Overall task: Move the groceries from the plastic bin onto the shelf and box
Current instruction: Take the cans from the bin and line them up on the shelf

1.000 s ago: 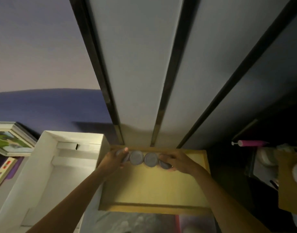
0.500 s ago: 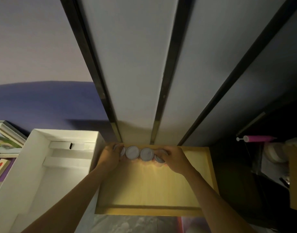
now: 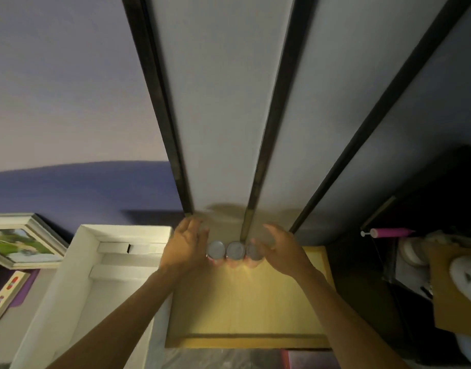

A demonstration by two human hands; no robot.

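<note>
Left hand (image 3: 185,249), right hand (image 3: 278,253) — looser now

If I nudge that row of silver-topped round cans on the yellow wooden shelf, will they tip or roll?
Probably stable: the silver-topped round cans stand upright, touching side by side. On the smooth yellow wooden shelf they would likely slide, not roll.

Upright cans (image 3: 235,250) rowed on shelf (image 3: 245,302)

No text, label or number is legible anywhere; the round grey-lidded cans (image 3: 235,250) show only blank tops.
</note>
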